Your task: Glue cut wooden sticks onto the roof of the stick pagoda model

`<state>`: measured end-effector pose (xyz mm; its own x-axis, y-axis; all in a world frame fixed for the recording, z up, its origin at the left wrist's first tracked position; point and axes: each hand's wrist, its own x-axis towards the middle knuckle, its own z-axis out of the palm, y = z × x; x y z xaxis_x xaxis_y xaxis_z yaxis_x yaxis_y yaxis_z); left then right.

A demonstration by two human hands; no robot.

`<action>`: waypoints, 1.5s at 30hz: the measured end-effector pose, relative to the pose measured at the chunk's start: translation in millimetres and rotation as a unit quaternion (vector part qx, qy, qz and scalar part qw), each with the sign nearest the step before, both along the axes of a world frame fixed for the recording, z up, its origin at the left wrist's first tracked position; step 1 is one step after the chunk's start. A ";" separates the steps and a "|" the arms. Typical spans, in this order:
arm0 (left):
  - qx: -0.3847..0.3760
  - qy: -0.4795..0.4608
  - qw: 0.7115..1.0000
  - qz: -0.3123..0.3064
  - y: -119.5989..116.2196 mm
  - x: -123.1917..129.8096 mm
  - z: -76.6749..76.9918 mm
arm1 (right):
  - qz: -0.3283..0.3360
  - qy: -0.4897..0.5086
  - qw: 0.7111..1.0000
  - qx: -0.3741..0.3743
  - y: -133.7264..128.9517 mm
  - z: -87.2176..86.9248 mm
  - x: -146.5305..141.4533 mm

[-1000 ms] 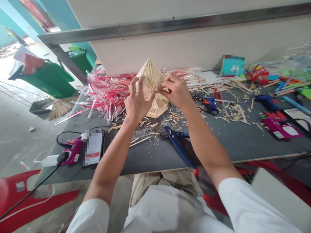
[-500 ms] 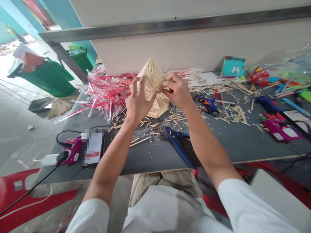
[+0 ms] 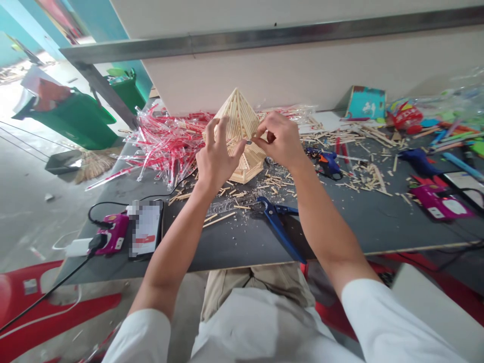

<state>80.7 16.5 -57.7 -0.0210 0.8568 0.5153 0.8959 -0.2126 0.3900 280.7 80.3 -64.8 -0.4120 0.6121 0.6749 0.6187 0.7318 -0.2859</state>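
A model made of thin wooden sticks point(image 3: 239, 113), with a pointed roof above a wider tiered base point(image 3: 246, 171), stands on the grey table. My left hand point(image 3: 218, 151) is at its left side, fingers spread and thumb reaching across the front; whether the fingertips touch the sticks is unclear. At the right side, my right hand point(image 3: 279, 138) has thumb and forefinger pinched together close to the roof's lower edge. Whatever lies in that pinch is too small to make out.
Blue cutters point(image 3: 280, 229) lie in front of the model. Red-and-clear wrappers point(image 3: 166, 143) are heaped at left, near a phone point(image 3: 146, 229) and a pink power adapter point(image 3: 113, 234). Stick scraps point(image 3: 365, 179), a blue glue gun point(image 3: 328, 162) and a second pink adapter point(image 3: 440, 201) are at right.
My right hand has shifted slightly right, its pinched fingers a little farther from the model's middle. My left hand has hardly moved. The view has tilted very slightly.
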 end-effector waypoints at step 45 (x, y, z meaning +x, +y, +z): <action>-0.002 0.009 1.000 0.013 -1.2 1.7 0.7 | -0.046 0.087 0.995 -0.025 14.3 -18.0 3.5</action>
